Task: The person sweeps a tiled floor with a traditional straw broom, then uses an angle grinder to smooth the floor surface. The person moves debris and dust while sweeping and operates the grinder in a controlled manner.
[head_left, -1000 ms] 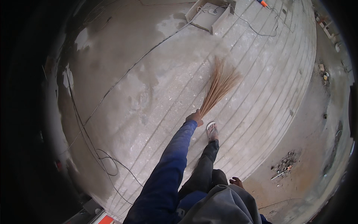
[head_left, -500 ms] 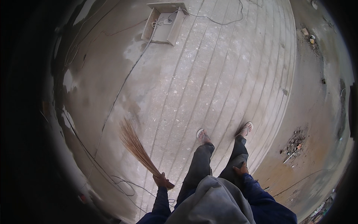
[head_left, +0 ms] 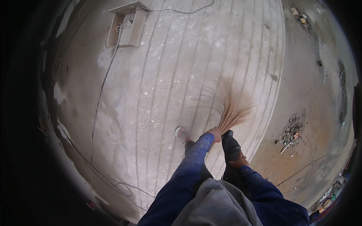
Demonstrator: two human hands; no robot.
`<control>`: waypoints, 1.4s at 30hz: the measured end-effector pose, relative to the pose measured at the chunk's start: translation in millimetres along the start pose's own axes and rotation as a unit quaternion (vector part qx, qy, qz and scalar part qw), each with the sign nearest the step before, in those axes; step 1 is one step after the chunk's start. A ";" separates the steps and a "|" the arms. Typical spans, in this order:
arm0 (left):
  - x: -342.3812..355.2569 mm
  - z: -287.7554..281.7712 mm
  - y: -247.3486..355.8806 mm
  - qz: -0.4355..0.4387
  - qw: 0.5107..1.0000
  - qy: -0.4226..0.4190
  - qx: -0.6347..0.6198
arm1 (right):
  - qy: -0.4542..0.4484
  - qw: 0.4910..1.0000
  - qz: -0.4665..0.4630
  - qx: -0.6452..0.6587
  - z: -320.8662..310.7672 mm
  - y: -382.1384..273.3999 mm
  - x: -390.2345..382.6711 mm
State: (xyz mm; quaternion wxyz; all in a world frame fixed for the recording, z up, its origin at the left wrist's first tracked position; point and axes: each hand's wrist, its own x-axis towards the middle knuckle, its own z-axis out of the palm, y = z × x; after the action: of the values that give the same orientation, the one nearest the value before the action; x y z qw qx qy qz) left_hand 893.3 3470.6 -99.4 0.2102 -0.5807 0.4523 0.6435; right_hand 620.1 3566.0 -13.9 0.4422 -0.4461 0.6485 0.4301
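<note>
Fanning out over the grooved floor (head_left: pixel 169 94), the bristles of the broom (head_left: pixel 234 114) spread away from the person's body, their outer tips blurred so that I cannot tell which of them touch the ground. At the narrow near end of the broom is the left hand (head_left: pixel 215 133), its fingers wrapped tightly round the gathered stems; gripping there probably keeps the bundle together while leaving the far end free to flex. The left sleeve (head_left: pixel 188 162) slants across the body to reach it. Just behind the broom, the right hand (head_left: pixel 239 161) rests on the dark trouser leg (head_left: pixel 231 147), likely to prop up a stooped back; whether its fingers are spread or pressed together, I cannot tell. To the left of the broom, a foot in a sandal (head_left: pixel 180 134) stands flat, perhaps for balance. Farther out, ahead and left of the broom, sits an open box (head_left: pixel 138 28) with a cable (head_left: pixel 98 100) running from it, well apart from the bristles. Right of the broom, beyond the grooved floor's edge, lies a heap of rubble (head_left: pixel 291 130).
</note>
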 end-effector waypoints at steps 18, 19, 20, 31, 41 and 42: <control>69.8 -11.7 -79.7 -0.127 0.673 0.504 -0.526 | -0.015 0.985 -0.027 0.168 -39.0 78.9 39.9; 116.7 -1.0 -33.7 -0.134 0.804 0.429 -0.389 | -0.012 0.984 -0.026 0.174 -39.4 82.8 44.3; 145.7 -3.7 -21.8 -0.118 0.914 0.353 -0.160 | -0.008 0.983 -0.057 0.173 -48.2 72.9 40.3; 167.0 93.3 322.4 0.138 0.874 -0.262 0.387 | -0.011 0.956 0.034 0.292 -83.9 100.6 58.6; 260.5 -337.6 303.0 0.043 0.901 0.427 -0.068 | -0.046 0.933 0.052 0.353 -184.0 93.5 83.7; 270.1 -333.1 325.2 0.058 0.885 0.449 -0.110 | -0.047 0.932 0.064 0.354 -196.9 92.6 93.6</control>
State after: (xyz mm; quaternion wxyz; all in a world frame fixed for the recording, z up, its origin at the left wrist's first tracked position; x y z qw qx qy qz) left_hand 755.9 2963.2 -214.9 -0.1181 -0.7999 0.4575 0.3700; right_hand 474.2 3381.5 -41.3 0.5731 -0.1974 0.7640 0.2211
